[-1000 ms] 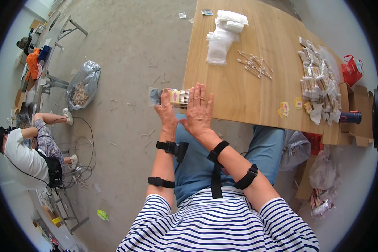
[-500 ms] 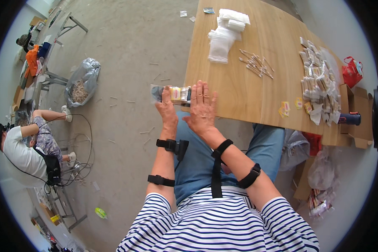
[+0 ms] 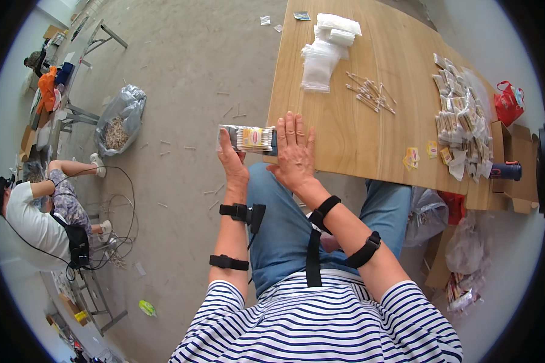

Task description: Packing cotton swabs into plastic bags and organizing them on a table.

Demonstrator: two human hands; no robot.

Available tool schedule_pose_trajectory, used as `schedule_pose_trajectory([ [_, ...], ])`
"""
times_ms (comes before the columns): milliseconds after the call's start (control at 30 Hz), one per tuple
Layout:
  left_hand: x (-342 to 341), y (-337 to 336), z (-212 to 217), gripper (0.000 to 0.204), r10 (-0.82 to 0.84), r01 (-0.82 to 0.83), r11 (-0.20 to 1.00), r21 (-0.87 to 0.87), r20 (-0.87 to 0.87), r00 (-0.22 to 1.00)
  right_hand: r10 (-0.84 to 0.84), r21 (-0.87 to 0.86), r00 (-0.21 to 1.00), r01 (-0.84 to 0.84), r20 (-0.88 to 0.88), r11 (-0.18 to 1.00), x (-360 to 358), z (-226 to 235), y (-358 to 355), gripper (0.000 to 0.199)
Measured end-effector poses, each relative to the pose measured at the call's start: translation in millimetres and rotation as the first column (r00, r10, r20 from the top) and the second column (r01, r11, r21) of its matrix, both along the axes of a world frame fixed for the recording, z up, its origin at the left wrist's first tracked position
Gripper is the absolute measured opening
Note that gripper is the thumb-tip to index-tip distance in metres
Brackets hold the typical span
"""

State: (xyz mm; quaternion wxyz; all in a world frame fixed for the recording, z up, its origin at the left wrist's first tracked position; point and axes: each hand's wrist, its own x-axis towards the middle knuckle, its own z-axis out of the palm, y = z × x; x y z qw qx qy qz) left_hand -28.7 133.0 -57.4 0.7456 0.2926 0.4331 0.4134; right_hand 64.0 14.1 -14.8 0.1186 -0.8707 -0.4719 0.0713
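Note:
My left hand [image 3: 235, 162] holds a small clear bag of cotton swabs [image 3: 242, 138] just past the table's near left corner. Inside it, a yellow label card [image 3: 254, 137] lies over the row of swabs. The thumb presses on the bag's left end, and the other fingers are mostly hidden underneath. My right hand [image 3: 295, 151] lies flat at the table edge, fingers stretched out, its index finger against or very close to the bag's right end. Farther up the wooden table [image 3: 321, 133] lie loose cotton swabs [image 3: 371, 94] and a stack of empty clear bags [image 3: 318, 66].
Filled swab bags [image 3: 460, 121] are heaped on the right, near yellow cards [image 3: 412, 156], a dark cylinder [image 3: 505, 171] and an open cardboard box [image 3: 518, 160]. A grey plastic sack [image 3: 127, 106] stands on the floor at left. Another person [image 3: 39, 212] sits at far left.
My left thumb has moved left, off the label's edge to the bag's left end, so more of the swabs and label shows. The right hand has stayed nearly in place.

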Motion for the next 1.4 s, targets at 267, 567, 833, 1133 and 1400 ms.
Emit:
schedule_pose_trajectory([
  [267, 7.7, 3.2, -15.7, 0.018, 0.029, -0.041, 0.99, 0.135, 0.087, 0.996, 0.017, -0.104, 0.998, -0.01, 0.065, 0.995, -3.4, -0.7, 8.2, 0.126],
  [567, 12.4, 3.9, -11.1, 0.019, 0.06, -0.073, 0.983, 0.166, 0.077, 0.995, 0.003, -0.151, 0.996, 0.01, 0.088, 0.989, -10.1, 7.6, 19.4, 0.122],
  [833, 18.8, -1.1, -4.5, 0.019, 0.035, -0.053, 0.984, 0.169, 0.107, 0.994, 0.095, -0.115, 0.903, -0.051, 0.419, 0.992, 1.1, -26.2, 22.9, 0.104],
  [1133, -23.2, 48.3, -101.1, 0.058, 0.228, 0.505, 0.378, 0.776, -0.606, 0.762, -0.099, 0.152, 0.952, 0.057, 0.289, 0.987, -10.1, -35.0, 28.5, 0.097],
  [1400, -15.9, 11.1, -7.5, 0.032, -0.242, 0.245, 0.969, 0.012, -0.112, 0.964, 0.086, 0.192, 0.986, -0.058, -0.142, 0.98, 15.9, 1.1, -29.6, 0.079],
])
